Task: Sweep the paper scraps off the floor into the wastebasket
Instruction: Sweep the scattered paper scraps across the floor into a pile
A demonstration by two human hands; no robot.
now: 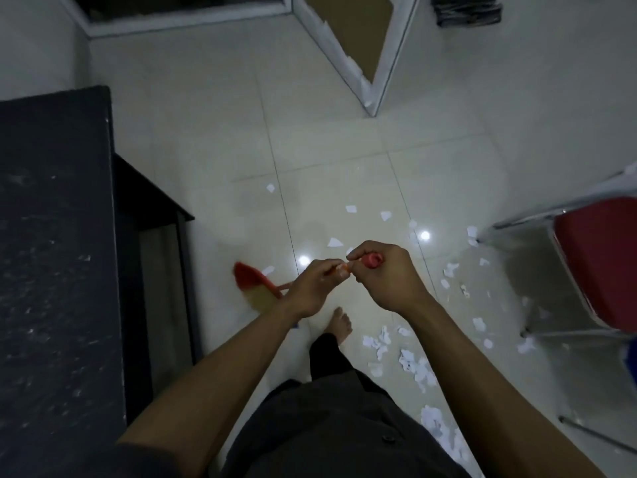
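Pale tile floor [206,139]: glossy, with thin grout lines and bright spots of reflected light; it fills most of the view from above.
Desk [51,236]: dark and speckled, along the left edge, with a black lower frame on its right side.
Chair [599,257]: red seat on a metal frame, at the right edge, its legs standing among scattered paper.
Leaning board [358,29]: brown face in a chipped white frame, at the top of the view.
Trousers [327,426]: dark, at the bottom centre, one leg stepping forward.
Left forearm [224,367]: bare, reaching up from the lower left toward the middle of the view.
Right forearm [482,367]: bare, coming in from the lower right, with the wrist bent inward.
Broom [251,281]: blurred red head with yellowish bristles, low beside the desk frame and left of the foot; its orange handle slants up to the right into both hands.
Right hand [386,274]: knuckles up, fingers clenched around the red cap at the handle's top end.
Left hand [310,288]: just beside the right and lower on the handle, fingers [331,267] curled around the shaft.
Paper scraps [413,367]: white, torn, all lying on the floor; loose ones ahead of the hands and toward the chair, and a thicker trail right of the leg.
Foot [339,324]: bare, flat on the tile below the hands.
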